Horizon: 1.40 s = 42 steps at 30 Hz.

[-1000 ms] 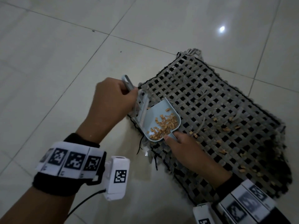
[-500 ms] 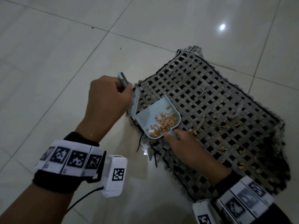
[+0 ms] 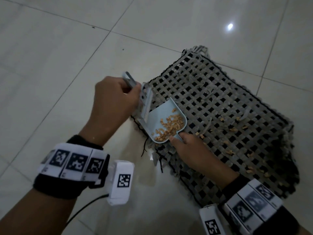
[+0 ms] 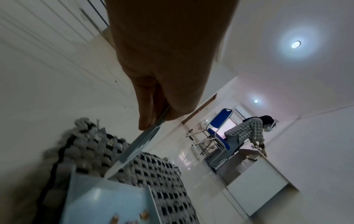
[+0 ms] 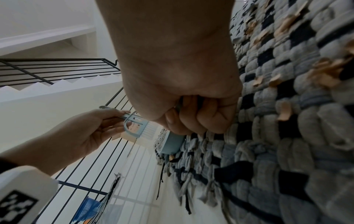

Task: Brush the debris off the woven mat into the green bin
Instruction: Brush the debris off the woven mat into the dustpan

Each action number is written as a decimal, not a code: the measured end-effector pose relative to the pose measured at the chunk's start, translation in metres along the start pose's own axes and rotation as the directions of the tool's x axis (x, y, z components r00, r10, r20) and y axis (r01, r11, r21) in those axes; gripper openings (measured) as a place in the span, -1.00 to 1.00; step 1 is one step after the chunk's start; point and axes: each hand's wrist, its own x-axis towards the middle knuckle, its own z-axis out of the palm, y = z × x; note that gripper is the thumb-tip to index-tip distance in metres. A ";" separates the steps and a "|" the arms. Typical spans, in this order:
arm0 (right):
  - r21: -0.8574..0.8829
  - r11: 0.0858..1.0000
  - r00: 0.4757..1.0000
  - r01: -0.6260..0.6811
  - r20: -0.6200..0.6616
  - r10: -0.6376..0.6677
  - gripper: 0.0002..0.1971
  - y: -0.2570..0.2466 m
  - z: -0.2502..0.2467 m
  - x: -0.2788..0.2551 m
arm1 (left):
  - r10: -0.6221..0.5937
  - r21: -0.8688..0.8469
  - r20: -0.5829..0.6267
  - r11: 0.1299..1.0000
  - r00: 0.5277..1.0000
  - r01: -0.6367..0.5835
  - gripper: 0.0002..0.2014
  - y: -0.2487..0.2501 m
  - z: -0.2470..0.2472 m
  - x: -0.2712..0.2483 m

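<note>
A grey and black woven mat [image 3: 220,116] lies on the tiled floor, with tan debris [image 3: 237,128] scattered over its right half. A pale blue dustpan [image 3: 162,122] sits at the mat's near left corner and holds a heap of tan crumbs [image 3: 171,127]. My right hand [image 3: 191,150] grips the dustpan's handle from the near side. My left hand [image 3: 115,102] grips the handle of a small pale blue brush [image 3: 145,100], whose head stands at the dustpan's open edge. In the right wrist view the brush [image 5: 134,125] and the dustpan [image 5: 170,142] show beside the mat [image 5: 287,121]. No green bin is in view.
Pale floor tiles [image 3: 59,65] surround the mat. Loose dark threads [image 3: 144,148] trail from the mat's near edge. In the left wrist view a blue chair [image 4: 220,128] and another person [image 4: 249,133] at a white counter are far off. A black railing [image 5: 57,68] shows in the right wrist view.
The brush and the left hand have shifted slightly up and left, away from the dustpan's floor. The dustpan and the right hand have stayed almost in place.
</note>
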 end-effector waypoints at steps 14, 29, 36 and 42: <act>-0.029 0.999 1.000 0.022 -0.004 -0.023 -0.61 -0.002 -0.001 -0.002 | 0.262 0.195 0.176 0.936 0.949 -0.295 -0.62 0.002 0.029 -0.004; -0.018 1.000 1.000 0.022 0.015 -0.022 -0.54 0.007 0.001 0.002 | 0.407 -0.014 0.246 0.909 0.880 -0.417 -0.84 0.014 0.024 -0.026; 0.000 1.000 0.998 0.030 0.049 -0.030 -0.55 0.010 0.002 0.003 | 0.457 -0.039 0.390 0.875 0.799 -0.482 -0.78 0.015 0.035 -0.043; 0.008 0.999 0.998 0.041 0.040 -0.041 -0.54 0.010 0.003 0.000 | 0.468 -0.019 0.315 0.873 0.825 -0.488 -0.75 0.017 0.033 -0.042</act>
